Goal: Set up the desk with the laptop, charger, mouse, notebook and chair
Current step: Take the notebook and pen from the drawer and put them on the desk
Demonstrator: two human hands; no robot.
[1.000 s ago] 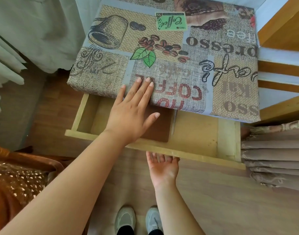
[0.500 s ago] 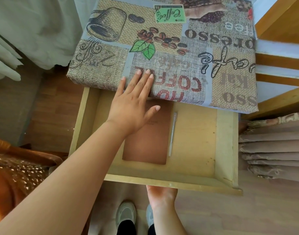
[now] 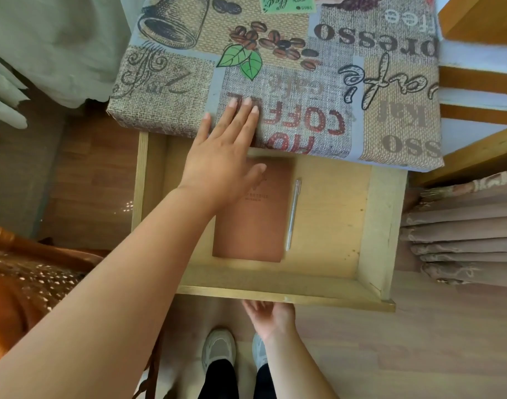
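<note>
Both hands are spread and grip nothing: the left hand [image 3: 223, 156] lies flat, palm down, on the front edge of the counter [image 3: 390, 133], fingers on the coffee-print cloth and thumb out over the drawer; the right hand [image 3: 271, 316] is palm up with fingers just under the drawer's front rail. Inside the pulled-out wooden drawer [image 3: 378, 226], the brown notebook [image 3: 255, 223] lies flat left of centre, its top left corner hidden by the left hand. A clear pen [image 3: 292, 214] lies just beside its right edge. A woven chair [image 3: 25, 283] stands at the left.
</note>
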